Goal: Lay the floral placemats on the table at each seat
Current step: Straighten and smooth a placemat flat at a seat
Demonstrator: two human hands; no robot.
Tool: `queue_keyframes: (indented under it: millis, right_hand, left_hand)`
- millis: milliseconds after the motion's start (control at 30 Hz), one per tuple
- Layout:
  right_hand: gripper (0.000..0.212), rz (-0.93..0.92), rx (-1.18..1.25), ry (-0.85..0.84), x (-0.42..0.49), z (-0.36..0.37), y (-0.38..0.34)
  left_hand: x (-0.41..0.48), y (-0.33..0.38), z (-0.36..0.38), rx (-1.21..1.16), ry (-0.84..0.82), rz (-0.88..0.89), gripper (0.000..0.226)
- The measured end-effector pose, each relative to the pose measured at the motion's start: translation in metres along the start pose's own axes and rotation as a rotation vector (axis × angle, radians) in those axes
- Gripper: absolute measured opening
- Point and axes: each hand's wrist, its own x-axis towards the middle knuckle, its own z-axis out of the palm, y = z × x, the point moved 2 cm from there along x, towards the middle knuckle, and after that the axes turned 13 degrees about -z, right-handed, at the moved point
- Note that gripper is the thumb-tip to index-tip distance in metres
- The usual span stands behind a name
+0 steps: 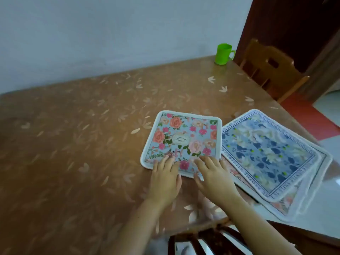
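As the left hand [164, 178] and right hand [213, 176] lay with fingers uncurled on the rose placemat [184, 138], flat on the table [73, 135], they seemed to be squaring it; next, I reckoned, the blue placemat [272, 153] alongside needed lifting.

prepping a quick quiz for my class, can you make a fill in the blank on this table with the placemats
The cup at the table's far corner is ____.
The blue-flowered placemat lies to the ____ of the rose placemat.
The left hand and right hand both rest on the ____ placemat.
Missing words: green, right, rose.
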Motion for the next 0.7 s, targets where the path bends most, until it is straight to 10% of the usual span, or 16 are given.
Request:
queue_keyframes:
  millis: [700]
  right_hand:
    - [0.048, -0.076, 0.104, -0.098, 0.014, 0.097, 0.041]
  left_hand:
    - [0.027, -0.032, 0.083, -0.249, -0.041, -0.089, 0.035]
